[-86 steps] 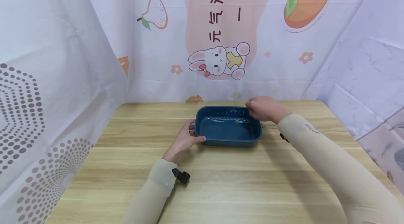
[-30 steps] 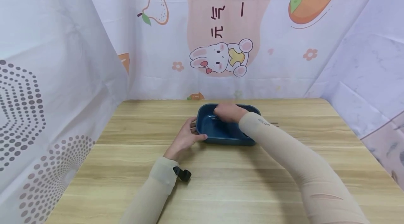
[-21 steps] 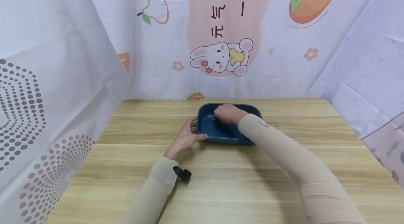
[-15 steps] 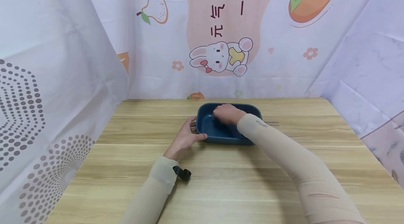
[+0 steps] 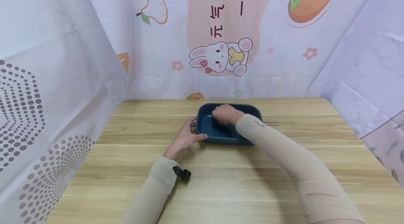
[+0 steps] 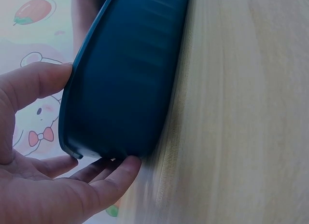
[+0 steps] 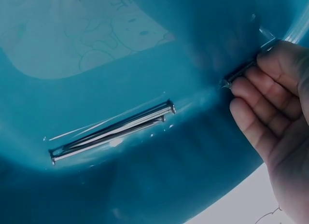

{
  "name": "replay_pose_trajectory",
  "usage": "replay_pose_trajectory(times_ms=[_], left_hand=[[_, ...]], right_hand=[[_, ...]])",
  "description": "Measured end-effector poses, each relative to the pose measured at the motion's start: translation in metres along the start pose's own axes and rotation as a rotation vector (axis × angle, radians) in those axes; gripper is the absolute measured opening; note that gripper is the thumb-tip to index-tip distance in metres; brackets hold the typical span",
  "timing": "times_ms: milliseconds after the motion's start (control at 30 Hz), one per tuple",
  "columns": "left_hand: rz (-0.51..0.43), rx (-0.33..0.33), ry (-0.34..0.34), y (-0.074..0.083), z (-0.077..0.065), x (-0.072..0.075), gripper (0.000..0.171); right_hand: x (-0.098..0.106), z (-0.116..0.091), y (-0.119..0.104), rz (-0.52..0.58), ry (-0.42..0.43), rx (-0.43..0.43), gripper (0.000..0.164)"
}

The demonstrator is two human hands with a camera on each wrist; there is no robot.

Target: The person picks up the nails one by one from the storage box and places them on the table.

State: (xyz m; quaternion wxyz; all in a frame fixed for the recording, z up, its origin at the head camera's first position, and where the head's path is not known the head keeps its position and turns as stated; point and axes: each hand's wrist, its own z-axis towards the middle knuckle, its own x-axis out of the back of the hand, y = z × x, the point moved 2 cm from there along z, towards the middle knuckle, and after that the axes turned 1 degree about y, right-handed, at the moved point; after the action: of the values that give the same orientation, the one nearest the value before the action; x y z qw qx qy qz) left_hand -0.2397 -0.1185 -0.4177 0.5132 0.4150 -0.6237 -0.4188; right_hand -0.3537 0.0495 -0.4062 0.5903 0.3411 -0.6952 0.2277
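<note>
A dark blue rectangular tub (image 5: 228,141) stands near the table's far edge. My left hand (image 5: 183,139) grips its left end, the thumb on the front rim and the fingers spread along the outer wall, as the left wrist view also shows. Inside the tub, my right hand (image 5: 226,114) reaches down left of the middle. In the right wrist view its fingertips pinch thin, dark, nail-like metal pieces (image 7: 239,73) at the tub's floor. A small bundle of shiny, nail-like metal pins (image 7: 113,132) with headed ends lies apart from that hand in the tub.
Two thin metal rods (image 5: 272,124) show just right of the tub on the wooden table (image 5: 221,189). A printed curtain (image 5: 233,13) hangs right behind the table's far edge. Fabric screens (image 5: 56,59) stand at both sides.
My right hand has moved from the tub's back right rim to inside it, then slightly farther left. My left hand keeps its grip. The tub has hardly moved.
</note>
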Motion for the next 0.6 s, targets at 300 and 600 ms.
replay_pose_trajectory(times_ms=[300,600], left_hand=[[0.005,0.004,0.007,0.0008,-0.0009,0.0002,0.082],[-0.009,-0.004,0.0,0.0006,-0.0004,-0.0007,0.083]], right_hand=[[-0.0007,0.0007,-0.0015,-0.009,-0.001,0.008,0.01],[0.0054,-0.0066,-0.0041,0.045,-0.043,-0.013,0.007]])
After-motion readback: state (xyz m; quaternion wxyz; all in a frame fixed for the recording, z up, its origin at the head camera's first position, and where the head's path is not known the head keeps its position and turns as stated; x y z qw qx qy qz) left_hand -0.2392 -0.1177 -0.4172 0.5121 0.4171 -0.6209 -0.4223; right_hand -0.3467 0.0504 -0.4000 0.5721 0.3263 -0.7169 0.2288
